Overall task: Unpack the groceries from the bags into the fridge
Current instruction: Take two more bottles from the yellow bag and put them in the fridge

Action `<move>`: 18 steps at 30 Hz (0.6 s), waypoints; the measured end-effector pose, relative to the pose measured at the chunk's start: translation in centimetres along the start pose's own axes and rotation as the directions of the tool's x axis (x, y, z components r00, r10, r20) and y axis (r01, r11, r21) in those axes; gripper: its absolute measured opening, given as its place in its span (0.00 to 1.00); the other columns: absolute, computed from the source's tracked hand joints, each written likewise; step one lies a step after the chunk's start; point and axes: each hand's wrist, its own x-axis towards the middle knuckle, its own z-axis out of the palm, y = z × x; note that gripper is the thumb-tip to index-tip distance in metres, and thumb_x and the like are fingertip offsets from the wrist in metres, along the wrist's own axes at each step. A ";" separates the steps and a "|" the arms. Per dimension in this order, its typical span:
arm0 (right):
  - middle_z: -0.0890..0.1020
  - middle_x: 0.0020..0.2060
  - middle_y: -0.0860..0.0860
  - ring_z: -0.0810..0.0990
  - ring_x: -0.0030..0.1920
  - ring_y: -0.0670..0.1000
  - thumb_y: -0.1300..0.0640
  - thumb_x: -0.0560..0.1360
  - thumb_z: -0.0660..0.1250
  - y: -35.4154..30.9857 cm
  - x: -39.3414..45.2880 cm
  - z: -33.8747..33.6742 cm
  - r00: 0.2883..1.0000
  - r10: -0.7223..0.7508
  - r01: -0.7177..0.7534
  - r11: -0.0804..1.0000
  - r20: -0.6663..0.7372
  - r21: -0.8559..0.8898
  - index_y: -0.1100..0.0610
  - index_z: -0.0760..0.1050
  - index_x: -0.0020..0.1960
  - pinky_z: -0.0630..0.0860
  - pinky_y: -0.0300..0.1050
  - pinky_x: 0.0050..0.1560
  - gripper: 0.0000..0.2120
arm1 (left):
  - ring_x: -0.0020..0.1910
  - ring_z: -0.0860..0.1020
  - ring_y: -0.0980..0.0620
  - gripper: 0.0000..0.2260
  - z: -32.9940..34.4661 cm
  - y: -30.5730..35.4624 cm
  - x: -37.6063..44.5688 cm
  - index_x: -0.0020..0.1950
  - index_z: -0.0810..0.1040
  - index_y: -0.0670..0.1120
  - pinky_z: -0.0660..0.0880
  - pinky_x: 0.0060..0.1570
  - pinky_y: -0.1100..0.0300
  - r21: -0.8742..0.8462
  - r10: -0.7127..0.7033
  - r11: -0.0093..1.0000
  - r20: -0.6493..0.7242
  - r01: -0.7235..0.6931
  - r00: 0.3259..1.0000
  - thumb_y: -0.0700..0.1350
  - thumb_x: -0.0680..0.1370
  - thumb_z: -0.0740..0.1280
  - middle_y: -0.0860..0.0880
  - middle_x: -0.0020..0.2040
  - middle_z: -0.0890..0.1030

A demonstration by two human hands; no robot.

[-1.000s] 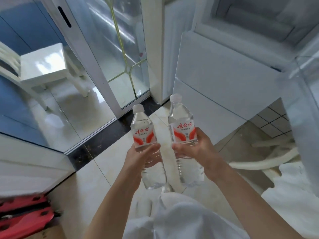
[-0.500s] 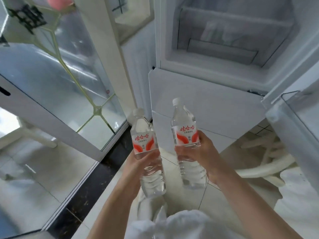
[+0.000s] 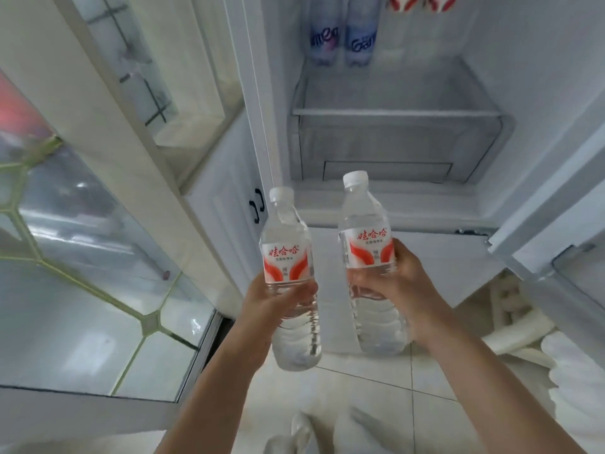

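The fridge [image 3: 393, 198] fills the upper centre and right of the frame, door swung wide, and deep inside at the top a shelf already carries two blue-labelled bottles [image 3: 343, 40] standing upright, with the red-and-white bottoms of two more just peeking in at the top edge. Below them sits a clear drawer [image 3: 396, 139], frosted, nothing visible in it from here. Down in the middle of the frame come the two arms, each with a grip on water: the left hand [image 3: 278, 306] is wrapped round the waist of the left water bottle [image 3: 289, 267], fingers curled just under the red label, and the right hand [image 3: 399, 290] is clamped the same way on the right water bottle [image 3: 370, 253]. Both bottles stand nearly upright, caps up, long axes pointing up the frame toward the fridge opening, apart from each other with a clear gap between. The right one rides a touch higher and its cap already overlaps the fridge's lower sill, so the right hand looks nearer the opening. The move ahead, I'd judge, is a straight reach up and in, bottles kept vertical, toward the free shelf space to the right of the blue-labelled pair. At the bottom edge, white plastic bags [image 3: 327, 434] on the floor.
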 end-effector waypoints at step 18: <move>0.84 0.42 0.47 0.83 0.41 0.42 0.63 0.64 0.78 -13.5 15.2 -6.8 0.882 -0.392 0.396 0.917 -0.260 -0.042 0.53 0.73 0.54 0.77 0.32 0.37 0.23 | 0.42 0.84 0.51 0.21 8.2 14.8 18.9 0.53 0.78 0.46 0.79 0.38 0.63 0.119 0.406 0.907 0.013 -0.405 0.914 0.42 0.61 0.76 0.50 0.41 0.85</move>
